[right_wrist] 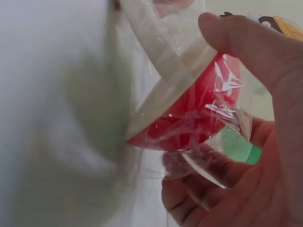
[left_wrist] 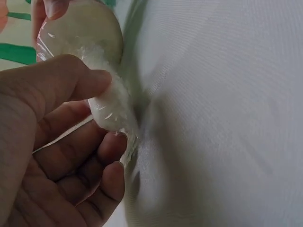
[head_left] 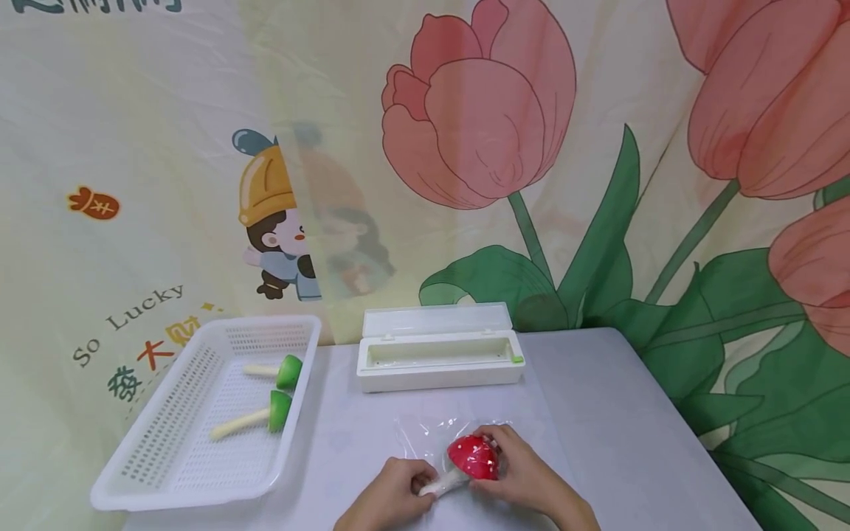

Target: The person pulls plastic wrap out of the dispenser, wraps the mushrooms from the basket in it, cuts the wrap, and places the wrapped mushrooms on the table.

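Note:
A toy mushroom [head_left: 473, 457] with a red, white-spotted cap and a pale stem is held between both hands just over the table. Clear plastic film [right_wrist: 227, 111] clings to its cap and stem. My left hand [head_left: 393, 493] pinches the wrapped stem near its end, thumb on one side and curled fingers on the other. My right hand [head_left: 524, 472] grips the cap, thumb at the rim and fingers round the far side. In the left wrist view the stem [left_wrist: 106, 106] shows wrinkled film around it. More loose film [head_left: 418, 435] spreads behind the mushroom.
A white plastic basket [head_left: 159, 413] at the left holds two green-capped toy mushrooms [head_left: 277, 411]. At the back of the white-covered table [head_left: 617, 413] stands a long white box [head_left: 441, 377] with its lid raised. A tulip-printed cloth [head_left: 491, 110] hangs behind the table.

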A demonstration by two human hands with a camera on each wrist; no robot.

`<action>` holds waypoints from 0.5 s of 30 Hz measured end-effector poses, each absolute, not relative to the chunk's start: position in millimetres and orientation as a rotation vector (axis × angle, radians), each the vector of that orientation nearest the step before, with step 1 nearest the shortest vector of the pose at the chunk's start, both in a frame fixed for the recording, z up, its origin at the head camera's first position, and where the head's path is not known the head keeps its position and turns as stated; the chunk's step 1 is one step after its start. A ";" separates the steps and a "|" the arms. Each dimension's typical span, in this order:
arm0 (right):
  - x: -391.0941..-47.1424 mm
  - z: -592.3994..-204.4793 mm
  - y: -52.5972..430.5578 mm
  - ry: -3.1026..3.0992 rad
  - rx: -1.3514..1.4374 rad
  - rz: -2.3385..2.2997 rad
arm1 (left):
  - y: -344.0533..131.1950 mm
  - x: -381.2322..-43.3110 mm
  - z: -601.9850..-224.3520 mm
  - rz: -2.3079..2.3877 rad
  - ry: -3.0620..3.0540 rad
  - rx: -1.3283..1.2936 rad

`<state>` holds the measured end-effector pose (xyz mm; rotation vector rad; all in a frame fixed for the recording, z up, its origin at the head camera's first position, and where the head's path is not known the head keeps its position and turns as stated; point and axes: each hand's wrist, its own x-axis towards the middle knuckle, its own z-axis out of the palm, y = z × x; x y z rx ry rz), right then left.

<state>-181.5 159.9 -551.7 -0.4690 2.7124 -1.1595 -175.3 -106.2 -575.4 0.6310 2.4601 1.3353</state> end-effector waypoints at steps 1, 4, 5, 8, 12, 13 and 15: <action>-181.8 -550.2 159.2 2.708 -0.453 -1.155 | -106.7 -175.0 -574.7 1.333 2.460 0.625; -184.2 -546.7 155.4 2.716 -0.391 -1.145 | -107.2 -176.2 -575.5 1.312 2.494 0.625; -185.6 -546.0 153.8 2.727 -0.374 -1.142 | -107.3 -176.8 -576.4 1.293 2.520 0.629; -190.2 -544.6 148.9 2.772 -0.342 -1.129 | -107.3 -178.7 -579.3 1.224 2.612 0.642; -196.0 -543.4 143.6 2.827 -0.332 -1.100 | -108.2 -180.3 -581.8 1.170 2.694 0.672; -197.3 -543.0 142.6 2.836 -0.337 -1.090 | -108.7 -180.7 -582.1 1.171 2.701 0.688; -199.2 -542.1 140.8 2.846 -0.347 -1.071 | -110.1 -181.4 -582.6 1.179 2.705 0.727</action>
